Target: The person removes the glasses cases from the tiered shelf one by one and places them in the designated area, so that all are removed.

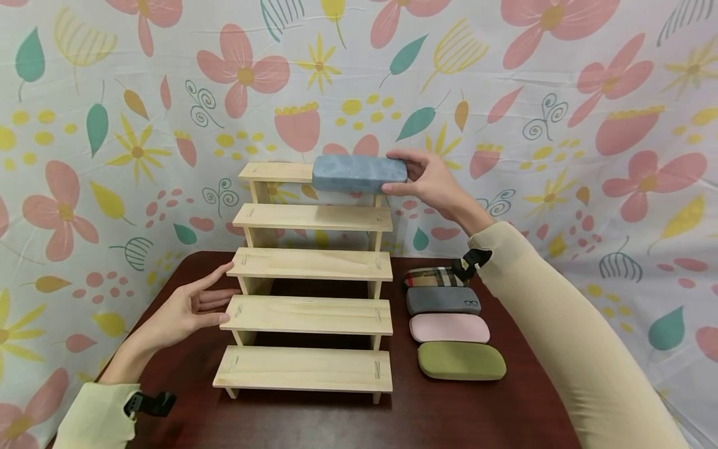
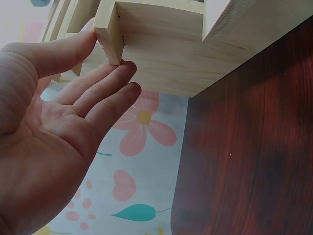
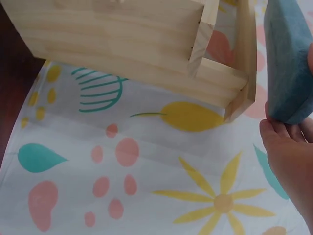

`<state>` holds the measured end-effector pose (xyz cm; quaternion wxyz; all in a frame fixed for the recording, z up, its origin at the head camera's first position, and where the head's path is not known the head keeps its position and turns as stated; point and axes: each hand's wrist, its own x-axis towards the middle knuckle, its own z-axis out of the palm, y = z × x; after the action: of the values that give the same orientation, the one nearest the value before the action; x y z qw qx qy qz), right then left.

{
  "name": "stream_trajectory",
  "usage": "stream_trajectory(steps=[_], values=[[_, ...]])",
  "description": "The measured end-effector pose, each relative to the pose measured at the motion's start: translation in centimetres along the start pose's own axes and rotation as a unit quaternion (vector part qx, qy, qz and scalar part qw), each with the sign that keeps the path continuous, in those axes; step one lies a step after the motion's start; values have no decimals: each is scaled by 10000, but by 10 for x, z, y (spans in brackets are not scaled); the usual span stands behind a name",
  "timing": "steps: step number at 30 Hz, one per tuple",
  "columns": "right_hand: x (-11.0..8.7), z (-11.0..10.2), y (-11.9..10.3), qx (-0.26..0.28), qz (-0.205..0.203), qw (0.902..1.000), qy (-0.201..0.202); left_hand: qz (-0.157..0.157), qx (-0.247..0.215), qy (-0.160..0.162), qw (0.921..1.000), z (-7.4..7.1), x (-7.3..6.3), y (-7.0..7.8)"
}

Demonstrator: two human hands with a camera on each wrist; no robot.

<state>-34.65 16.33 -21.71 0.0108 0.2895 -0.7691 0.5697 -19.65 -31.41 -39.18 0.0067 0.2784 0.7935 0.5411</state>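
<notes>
A blue glasses case (image 1: 359,173) is held level at the right part of the top step of a pale wooden five-step stand (image 1: 311,315). My right hand (image 1: 429,181) pinches its right end, thumb in front and fingers behind; in the right wrist view the case (image 3: 288,63) appears beside the top board. At the stand's left side, my left hand (image 1: 182,312) holds a step's end. The left wrist view shows that hand (image 2: 58,117) with its thumb on one edge of the board and fingertips against the other. Whether the case touches the top step cannot be told.
Right of the stand, a plaid case (image 1: 432,276), a grey case (image 1: 443,300), a pink case (image 1: 450,328) and a green case (image 1: 462,360) lie in a column on the dark red-brown table (image 1: 449,415). A flowered cloth (image 1: 359,81) hangs behind.
</notes>
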Motion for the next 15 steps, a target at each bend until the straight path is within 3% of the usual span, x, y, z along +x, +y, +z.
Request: stream_trajectory(steps=[9,15], values=[[-27,-12,6,-250,14,9997,24,-32,27,4,10000,0,0,0],[-45,-16,8,-117,56,9999,18,-7,12,-3,10000,0,0,0]])
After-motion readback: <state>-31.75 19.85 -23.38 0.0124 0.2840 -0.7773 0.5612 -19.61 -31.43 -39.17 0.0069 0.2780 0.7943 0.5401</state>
